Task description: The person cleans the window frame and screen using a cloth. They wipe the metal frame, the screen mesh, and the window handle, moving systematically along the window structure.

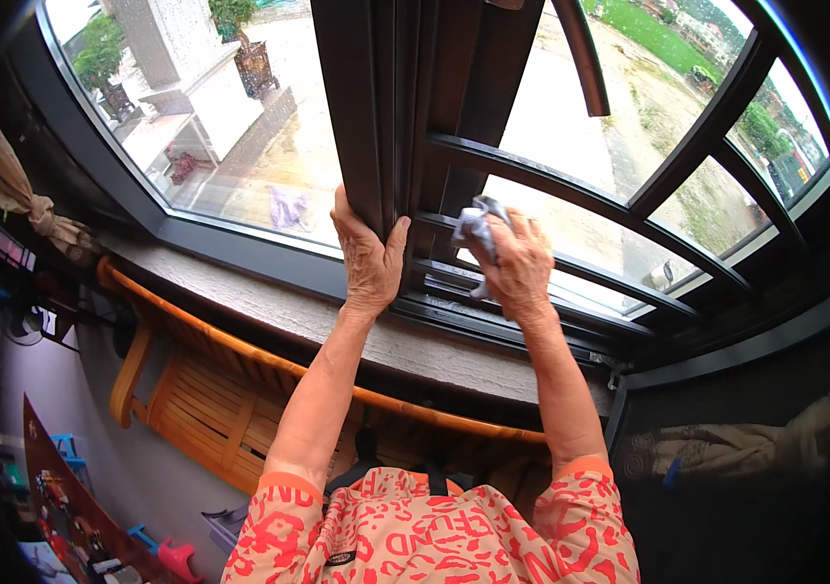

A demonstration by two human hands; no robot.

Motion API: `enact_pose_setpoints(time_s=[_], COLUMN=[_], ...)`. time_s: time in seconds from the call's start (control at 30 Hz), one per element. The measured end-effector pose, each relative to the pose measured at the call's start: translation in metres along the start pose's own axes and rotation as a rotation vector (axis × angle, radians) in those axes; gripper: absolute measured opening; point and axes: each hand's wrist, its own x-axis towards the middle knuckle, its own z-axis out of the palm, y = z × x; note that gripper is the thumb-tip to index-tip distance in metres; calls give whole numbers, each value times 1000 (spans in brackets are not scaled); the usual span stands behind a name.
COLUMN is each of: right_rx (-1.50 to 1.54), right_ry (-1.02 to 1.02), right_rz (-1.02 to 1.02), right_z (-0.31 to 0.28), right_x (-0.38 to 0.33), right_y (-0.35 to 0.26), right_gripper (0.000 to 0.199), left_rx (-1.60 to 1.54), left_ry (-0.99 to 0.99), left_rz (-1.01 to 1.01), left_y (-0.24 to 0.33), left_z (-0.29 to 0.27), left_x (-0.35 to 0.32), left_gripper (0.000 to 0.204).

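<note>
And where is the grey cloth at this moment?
Right of centre in the head view, the grey cloth is bunched in the right hand, by the black window bars.

Gaps between dark bars (532,169); bars cross forward way, upright frame (364,117) blocks left.

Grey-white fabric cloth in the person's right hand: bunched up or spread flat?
Bunched up: the grey-white fabric cloth is crumpled into folds in the grasp of the right hand, not laid out flat.
</note>
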Motion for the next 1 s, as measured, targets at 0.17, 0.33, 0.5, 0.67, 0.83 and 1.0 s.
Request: enact_pose_setpoints(time_s=[0.17,0.33,0.5,0.67,0.83,1.0], right_rx=[379,207,30,7,-25,-10], right_ry=[-308,249,239,144,91,94], right_rz=[500,271,-125,-271,-266,-317], right_z=[-43,-17,32,26,5,8], right_x=[-8,-12,12,6,-13,-7], right_y=[40,31,-31,-25,9,-7], right_gripper=[23,22,30,30,27,28], left_rx=[26,0,40,33,37,35], left_ry=[21,26,8,-6,-2,-11], left_rz=[23,22,17,28,49,26], left_y=[-6,-2,-4,-4,-4,0], left_z=[1,7,0,0,0,0], left_x=[-1,0,-1,-1,1,1], left_gripper=[79,80,80,80,81,79])
